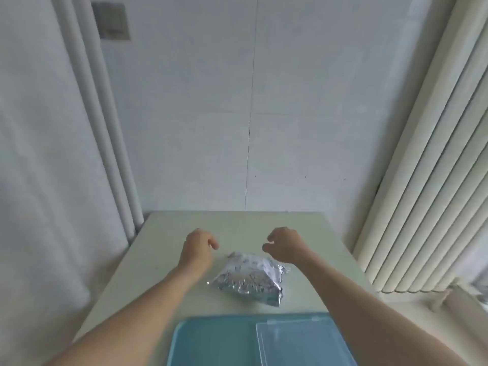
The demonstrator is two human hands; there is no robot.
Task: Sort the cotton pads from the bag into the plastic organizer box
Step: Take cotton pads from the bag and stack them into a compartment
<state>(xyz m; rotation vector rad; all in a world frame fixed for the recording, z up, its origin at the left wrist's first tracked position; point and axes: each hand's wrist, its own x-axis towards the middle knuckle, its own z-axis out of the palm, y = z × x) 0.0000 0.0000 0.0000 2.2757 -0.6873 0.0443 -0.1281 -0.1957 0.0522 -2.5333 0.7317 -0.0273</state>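
Bag (249, 278) on table (158, 260), at 6 o'clock of left hand (198, 245) and right hand (286, 244); fingers loosely curled, holding nothing. Print on bag unreadable.

A crinkled, silvery transparent plastic bag of cotton pads (249, 277) lay on its side just below frame centre. A flat, translucent blue plastic organizer box (216, 342) occupied the lower centre, a clear rectangular lid panel (295, 344) lying over its right half.
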